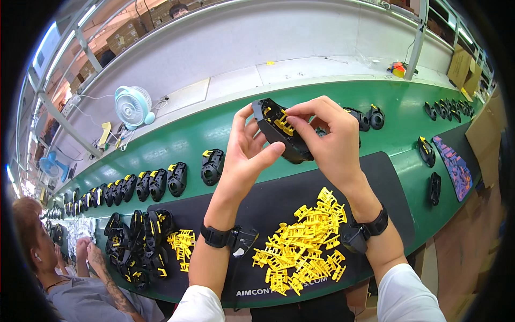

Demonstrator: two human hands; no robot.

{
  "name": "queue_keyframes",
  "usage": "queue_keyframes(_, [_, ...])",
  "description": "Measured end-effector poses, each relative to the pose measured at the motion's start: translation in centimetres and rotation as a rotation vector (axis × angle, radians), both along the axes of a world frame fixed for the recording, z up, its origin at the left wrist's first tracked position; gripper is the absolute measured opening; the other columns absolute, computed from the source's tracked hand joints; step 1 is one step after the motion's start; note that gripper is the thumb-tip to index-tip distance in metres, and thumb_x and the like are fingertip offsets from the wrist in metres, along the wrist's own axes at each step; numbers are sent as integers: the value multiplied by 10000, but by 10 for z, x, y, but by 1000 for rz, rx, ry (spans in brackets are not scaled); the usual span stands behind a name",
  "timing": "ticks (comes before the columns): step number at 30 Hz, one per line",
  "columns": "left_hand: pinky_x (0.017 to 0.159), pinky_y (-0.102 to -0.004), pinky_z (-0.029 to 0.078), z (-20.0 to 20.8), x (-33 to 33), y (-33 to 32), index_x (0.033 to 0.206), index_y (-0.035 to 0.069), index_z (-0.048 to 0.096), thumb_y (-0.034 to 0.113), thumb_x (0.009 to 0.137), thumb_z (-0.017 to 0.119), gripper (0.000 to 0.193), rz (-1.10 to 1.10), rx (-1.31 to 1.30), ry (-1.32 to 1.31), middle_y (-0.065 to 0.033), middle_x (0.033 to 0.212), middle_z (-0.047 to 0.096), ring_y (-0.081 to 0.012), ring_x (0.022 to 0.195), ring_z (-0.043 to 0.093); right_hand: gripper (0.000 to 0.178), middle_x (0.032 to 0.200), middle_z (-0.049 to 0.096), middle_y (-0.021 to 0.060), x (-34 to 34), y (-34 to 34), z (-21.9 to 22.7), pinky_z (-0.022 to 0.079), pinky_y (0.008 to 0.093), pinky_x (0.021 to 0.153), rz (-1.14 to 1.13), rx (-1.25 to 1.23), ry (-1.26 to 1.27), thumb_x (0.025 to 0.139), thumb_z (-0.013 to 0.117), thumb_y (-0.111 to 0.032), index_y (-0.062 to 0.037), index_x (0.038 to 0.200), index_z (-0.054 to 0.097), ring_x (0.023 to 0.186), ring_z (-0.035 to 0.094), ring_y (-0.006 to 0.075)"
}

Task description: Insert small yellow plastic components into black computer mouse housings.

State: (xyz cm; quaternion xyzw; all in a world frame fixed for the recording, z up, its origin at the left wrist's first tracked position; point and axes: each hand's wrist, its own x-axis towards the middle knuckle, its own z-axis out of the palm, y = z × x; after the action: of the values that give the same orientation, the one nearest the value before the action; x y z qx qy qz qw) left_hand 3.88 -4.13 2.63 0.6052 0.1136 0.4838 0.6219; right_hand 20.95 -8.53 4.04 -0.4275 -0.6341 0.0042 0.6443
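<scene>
Above the bench my left hand grips a black plastic shell, tilted with its hollow side up. A yellow plastic clip sits inside the hollow. Thumb and index finger of my right hand are pinched at that clip; whether it is seated or loose I cannot tell. Below my hands a heap of loose yellow clips lies on a black mat. A smaller group of yellow clips is beside my left forearm, next to piled black shells.
A row of black shells with yellow parts runs leftward along the green bench. More shells stand at the right, near a patterned mat. A fan stands on the back ledge. A co-worker sits at the left.
</scene>
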Motion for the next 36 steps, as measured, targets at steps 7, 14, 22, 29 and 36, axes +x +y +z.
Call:
queue_keyframes(7, [1090, -382, 454, 3, 0, -3, 1502, 34, 278, 35, 860, 758, 802, 14, 38, 30, -138, 1386, 524, -226, 1298, 526, 109, 854, 700, 65, -1, 1, -2, 510, 278, 570, -10, 48, 21, 842, 753, 11, -42, 937, 746, 684, 664, 164])
queue_keyframes(14, [1096, -388, 441, 0, -8, 8, 1569, 47, 217, 186, 940, 665, 785, -22, 32, 89, -133, 1413, 498, -212, 1324, 512, 107, 854, 684, 40, 2, 2, -3, 501, 252, 605, 98, -30, 25, 882, 730, -22, -37, 987, 739, 721, 641, 113])
queue_keyframes(22, [1016, -388, 514, 12, -3, -8, 1631, 146, 184, 469, 959, 414, 780, -68, -105, 123, -102, 1412, 498, -207, 1272, 562, 109, 805, 457, -82, 17, 1, -3, 399, 185, 669, 700, -539, 277, 924, 728, -79, -42, 1007, 667, 748, 434, 7])
queue_keyframes(29, [985, -362, 530, 12, -2, -6, 1608, 116, 237, 487, 980, 400, 748, -82, -128, 144, -124, 1308, 569, -196, 1205, 602, 151, 877, 459, -74, 18, 3, -3, 396, 169, 685, 769, -568, 268, 928, 714, -32, -67, 1019, 599, 794, 453, 11])
queue_keyframes(36, [970, -367, 549, 11, -2, -6, 1544, 69, 373, 468, 1014, 354, 663, -116, -202, 100, -128, 1251, 632, -204, 1116, 659, 180, 873, 436, -55, 16, -1, -2, 379, 183, 642, 836, -696, 338, 932, 710, -32, -79, 1042, 574, 778, 440, 18])
